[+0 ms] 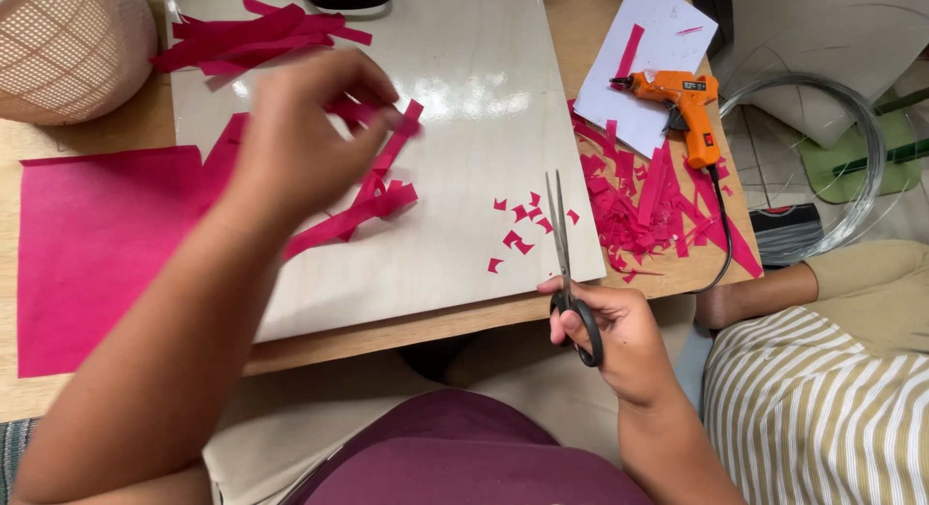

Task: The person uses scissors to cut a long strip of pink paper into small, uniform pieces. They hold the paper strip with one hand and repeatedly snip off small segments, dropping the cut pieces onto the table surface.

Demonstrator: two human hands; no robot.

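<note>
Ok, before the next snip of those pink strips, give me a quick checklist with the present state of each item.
1. Left hand has a grip on the pink strips: ok, pinched at the fingertips, though blurred.
2. Right hand holds the scissors: ok, fingers through the black handles.
3. Scissor blades open for the strip: not ok, they look shut, pointing away from the body.
4. Strips between the blades: not ok, strips and scissors are well apart.
5. Orange glue gun out of the way: ok, right of the board.
6. Glue gun hot: cannot tell.

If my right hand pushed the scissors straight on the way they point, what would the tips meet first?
From the right hand, the scissors point up across the pale board. The pink bits lie just left, so the way looks free, though height is unclear.
</note>
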